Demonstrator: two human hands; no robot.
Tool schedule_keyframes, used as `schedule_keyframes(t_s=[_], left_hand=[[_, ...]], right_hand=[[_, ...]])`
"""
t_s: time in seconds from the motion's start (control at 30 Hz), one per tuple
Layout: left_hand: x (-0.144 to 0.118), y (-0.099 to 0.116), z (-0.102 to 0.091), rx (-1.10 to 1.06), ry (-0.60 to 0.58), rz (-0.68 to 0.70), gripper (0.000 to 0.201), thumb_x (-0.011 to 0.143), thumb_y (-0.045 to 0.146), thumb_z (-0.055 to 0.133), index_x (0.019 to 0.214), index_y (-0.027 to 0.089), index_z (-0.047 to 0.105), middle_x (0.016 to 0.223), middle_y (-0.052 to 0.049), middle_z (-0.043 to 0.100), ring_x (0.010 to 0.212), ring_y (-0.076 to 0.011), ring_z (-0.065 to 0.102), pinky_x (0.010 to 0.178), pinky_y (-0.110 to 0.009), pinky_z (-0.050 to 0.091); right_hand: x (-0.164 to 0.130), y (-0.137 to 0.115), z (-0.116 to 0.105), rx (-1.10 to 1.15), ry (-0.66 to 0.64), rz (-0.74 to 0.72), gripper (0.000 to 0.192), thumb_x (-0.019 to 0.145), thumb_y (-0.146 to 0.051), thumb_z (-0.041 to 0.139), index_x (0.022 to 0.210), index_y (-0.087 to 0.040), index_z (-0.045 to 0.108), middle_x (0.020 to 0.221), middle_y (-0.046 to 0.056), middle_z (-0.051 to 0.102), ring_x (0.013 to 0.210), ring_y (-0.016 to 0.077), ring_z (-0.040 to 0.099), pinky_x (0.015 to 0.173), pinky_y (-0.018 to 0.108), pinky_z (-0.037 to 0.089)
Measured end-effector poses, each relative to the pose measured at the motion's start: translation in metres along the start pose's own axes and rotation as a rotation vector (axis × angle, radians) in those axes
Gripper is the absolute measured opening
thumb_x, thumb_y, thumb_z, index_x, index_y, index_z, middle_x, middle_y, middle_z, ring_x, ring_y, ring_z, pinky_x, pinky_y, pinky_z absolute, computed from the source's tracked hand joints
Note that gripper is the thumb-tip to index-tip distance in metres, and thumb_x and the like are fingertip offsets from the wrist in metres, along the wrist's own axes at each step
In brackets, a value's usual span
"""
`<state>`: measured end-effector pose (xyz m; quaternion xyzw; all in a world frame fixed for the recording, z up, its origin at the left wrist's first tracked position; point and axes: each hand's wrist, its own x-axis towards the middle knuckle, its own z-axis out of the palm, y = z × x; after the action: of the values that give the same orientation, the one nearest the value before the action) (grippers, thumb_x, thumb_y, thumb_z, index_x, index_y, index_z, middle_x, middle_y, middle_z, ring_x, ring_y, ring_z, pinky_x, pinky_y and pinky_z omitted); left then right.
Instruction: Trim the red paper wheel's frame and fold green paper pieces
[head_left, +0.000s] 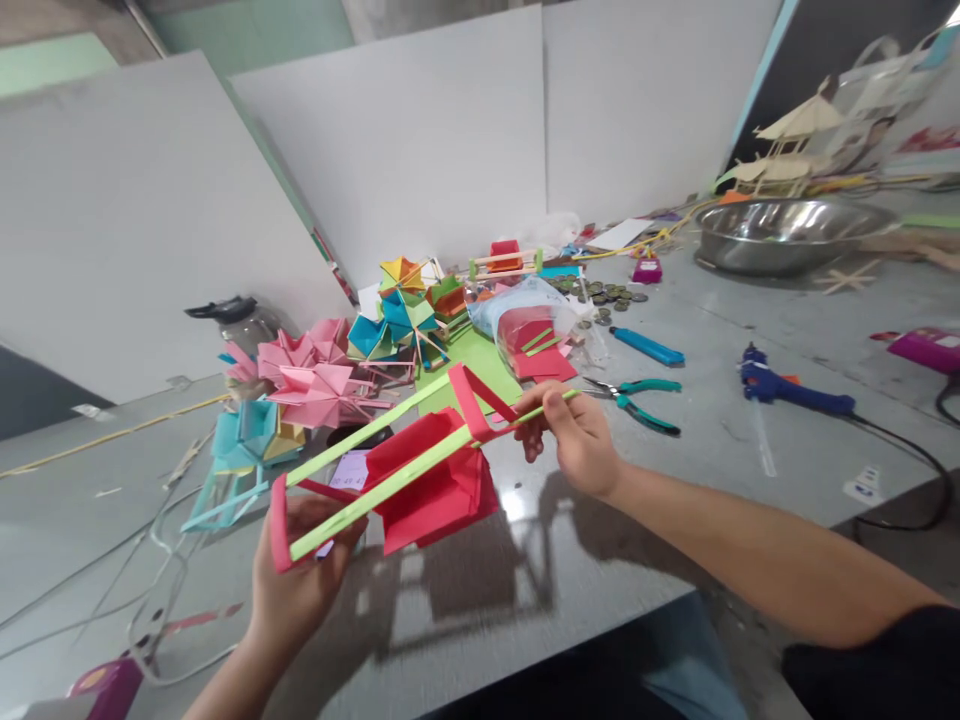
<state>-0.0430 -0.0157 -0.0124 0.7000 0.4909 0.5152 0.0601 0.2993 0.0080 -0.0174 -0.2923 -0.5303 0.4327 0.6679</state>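
Note:
A papercraft model hangs above the front of the table, with a folded red paper paddle wheel [431, 480] set inside a long frame [390, 480] of light green bars and red end pieces. Its left end rests in my left hand [296, 565], the fingers curled around it from below. At the other end, my right hand [581, 440] pinches a narrow green strip [559, 401] between thumb and fingers. The strip reaches the red end piece; whether it is joined there I cannot tell. Part of my left fingers is hidden behind the frame.
Pink paper wheels [319, 375], a light blue model [251, 450] and multicoloured ones [405, 310] crowd the left. Pliers [634, 400], a blue cutter [649, 346] and a corded glue gun [795, 388] lie right. Behind stand a plastic bag [517, 310] and a metal basin [780, 240].

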Motion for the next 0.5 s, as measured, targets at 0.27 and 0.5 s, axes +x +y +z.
schedule_keyframes(t_s=[0.27, 0.5], left_hand=[[0.027, 0.02, -0.001, -0.38, -0.652, -0.43, 0.034, 0.08, 0.042, 0.091, 0.11, 0.028, 0.084, 0.102, -0.015, 0.086, 0.098, -0.0347, 0.084, 0.087, -0.044, 0.071], [0.029, 0.027, 0.015, -0.285, -0.814, -0.321, 0.022, 0.086, 0.046, 0.084, 0.097, 0.027, 0.088, 0.1, -0.015, 0.087, 0.089, -0.0341, 0.085, 0.086, -0.047, 0.071]], right_hand=[[0.012, -0.013, -0.013, -0.093, 0.029, -0.074, 0.061, 0.101, -0.078, 0.06, 0.078, -0.023, 0.074, 0.064, 0.002, 0.066, 0.054, 0.016, 0.061, 0.051, 0.03, 0.054], [0.013, -0.014, -0.016, -0.151, -0.027, -0.078, 0.062, 0.101, -0.08, 0.059, 0.077, -0.024, 0.073, 0.068, 0.004, 0.068, 0.057, 0.0175, 0.061, 0.051, 0.031, 0.053]])
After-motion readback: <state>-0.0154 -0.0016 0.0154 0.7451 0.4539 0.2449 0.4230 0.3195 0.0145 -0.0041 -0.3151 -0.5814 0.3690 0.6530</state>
